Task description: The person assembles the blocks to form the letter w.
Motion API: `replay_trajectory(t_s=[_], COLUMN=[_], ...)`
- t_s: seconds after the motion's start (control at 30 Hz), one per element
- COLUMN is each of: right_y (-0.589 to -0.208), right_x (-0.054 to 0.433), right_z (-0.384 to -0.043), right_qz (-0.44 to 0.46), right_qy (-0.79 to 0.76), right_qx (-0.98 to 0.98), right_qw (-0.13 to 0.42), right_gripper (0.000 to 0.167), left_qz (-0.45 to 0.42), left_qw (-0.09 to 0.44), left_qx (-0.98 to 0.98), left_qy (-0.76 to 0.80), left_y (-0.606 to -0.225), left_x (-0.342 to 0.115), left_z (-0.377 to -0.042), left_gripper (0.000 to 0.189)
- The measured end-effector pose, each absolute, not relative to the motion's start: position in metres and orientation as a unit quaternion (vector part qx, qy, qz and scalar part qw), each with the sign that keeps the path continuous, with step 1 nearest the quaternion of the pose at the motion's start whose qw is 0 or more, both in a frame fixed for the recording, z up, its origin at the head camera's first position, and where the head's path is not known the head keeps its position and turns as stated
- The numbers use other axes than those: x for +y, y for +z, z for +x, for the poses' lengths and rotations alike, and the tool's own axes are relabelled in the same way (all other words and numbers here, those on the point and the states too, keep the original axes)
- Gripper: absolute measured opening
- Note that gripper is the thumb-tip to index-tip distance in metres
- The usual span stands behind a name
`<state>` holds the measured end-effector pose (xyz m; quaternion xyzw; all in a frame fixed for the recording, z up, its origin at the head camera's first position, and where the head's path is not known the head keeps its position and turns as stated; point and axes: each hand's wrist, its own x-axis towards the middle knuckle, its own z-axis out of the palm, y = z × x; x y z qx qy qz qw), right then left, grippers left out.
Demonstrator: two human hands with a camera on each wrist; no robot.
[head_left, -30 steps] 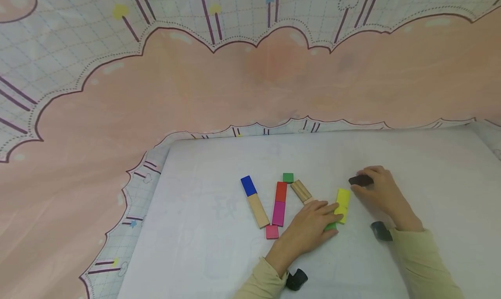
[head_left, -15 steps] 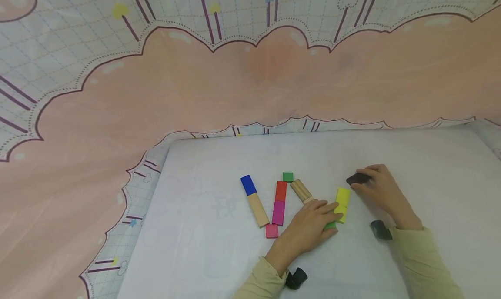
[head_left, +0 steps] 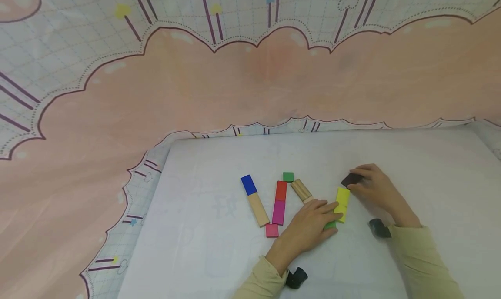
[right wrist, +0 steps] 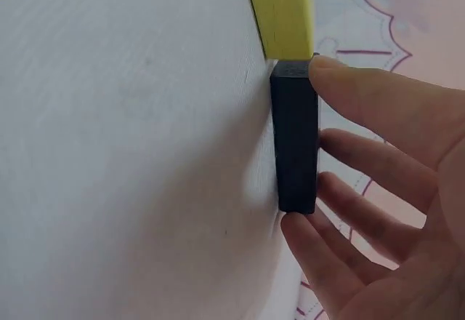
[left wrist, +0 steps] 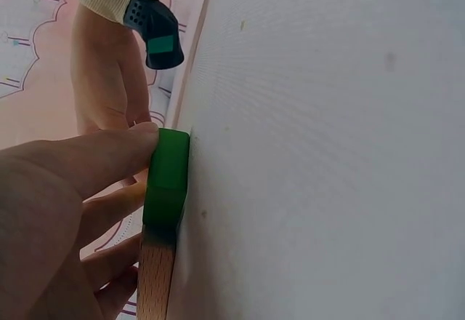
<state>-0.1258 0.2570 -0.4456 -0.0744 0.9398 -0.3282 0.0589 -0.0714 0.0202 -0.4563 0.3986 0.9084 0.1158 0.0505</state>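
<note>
In the head view, my right hand (head_left: 377, 190) pinches a black block (head_left: 351, 180) between thumb and fingers. That block sits right at the far end of a yellow block (head_left: 342, 197); in the right wrist view the black block (right wrist: 296, 145) appears against or very close to the yellow one (right wrist: 285, 14). My left hand (head_left: 307, 229) rests over the blocks with fairly straight fingers, their tips at the yellow block. Its thumb touches a green block (left wrist: 168, 174), and a wooden block (left wrist: 156, 284) adjoins that. The palm hides part of this row.
Left of my hands lie a blue block (head_left: 248, 184), a plain wooden block (head_left: 258, 209), red (head_left: 281, 191), magenta (head_left: 278, 212) and pink (head_left: 272, 230) blocks. A small green block (head_left: 288, 177) and a grooved wooden piece (head_left: 301, 190) are behind. All lie on a white tabletop (head_left: 203, 168).
My right hand has moved left and slightly away from me, bringing the black block from a short gap to the yellow block's far end. The left hand stays put.
</note>
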Motion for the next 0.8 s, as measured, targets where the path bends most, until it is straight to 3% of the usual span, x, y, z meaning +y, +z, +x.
replay_trajectory(t_s=[0.8], right_y=[-0.4412], right_x=[0.2515], right_z=[-0.1256], right_qz=[-0.161], right_qy=[-0.342], right_qx=[0.924], right_qw=[0.057], right_gripper=[0.043], left_qz=[0.392], left_qw=[0.062], left_qx=[0.910], left_qy=[0.118], left_y=[-0.4531], left_x=[0.0200], left_z=[-0.0705], left_gripper=[0.041])
